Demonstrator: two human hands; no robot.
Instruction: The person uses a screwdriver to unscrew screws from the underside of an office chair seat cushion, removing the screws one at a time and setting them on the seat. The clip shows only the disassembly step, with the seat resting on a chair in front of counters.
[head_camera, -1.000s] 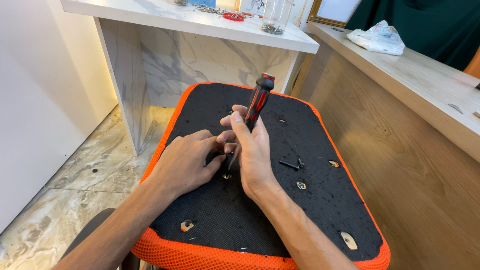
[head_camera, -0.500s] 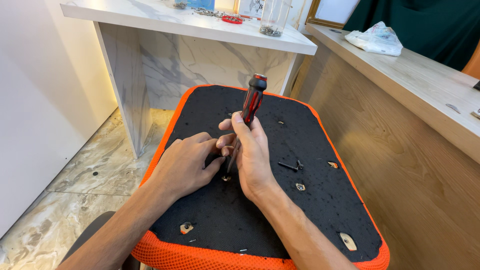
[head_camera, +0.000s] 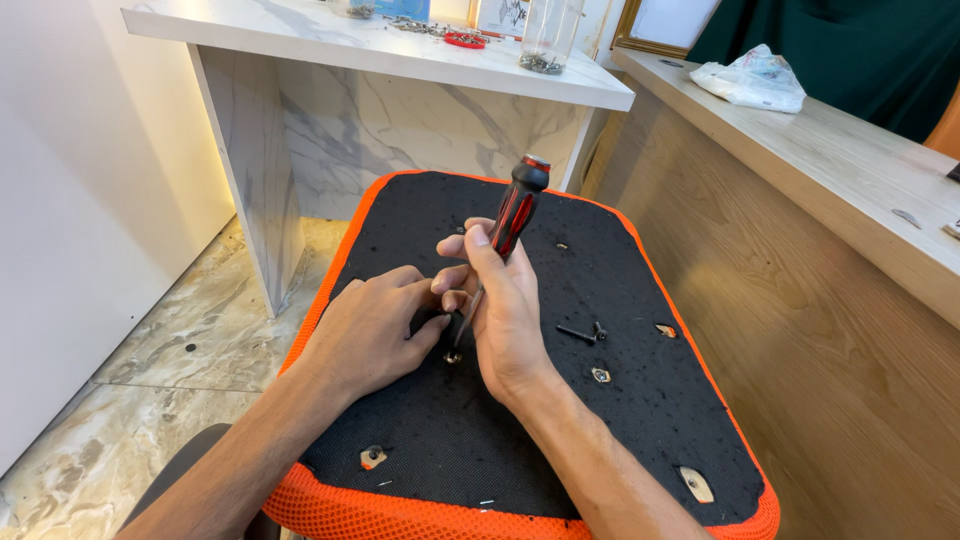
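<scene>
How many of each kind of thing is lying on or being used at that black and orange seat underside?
Screwdriver, red and black, gripped in the right hand: 1
Loose dark bolt lying on the black fabric: 1
Left hand steadying near the tip: 1
Seat underside: 1
Total: 4

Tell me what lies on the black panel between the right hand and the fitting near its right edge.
In the head view, a loose black bolt lies between the right hand and the fitting.

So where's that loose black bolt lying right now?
In the head view the loose black bolt lies on the black underside of the seat, just right of the right hand gripping the screwdriver.
</scene>
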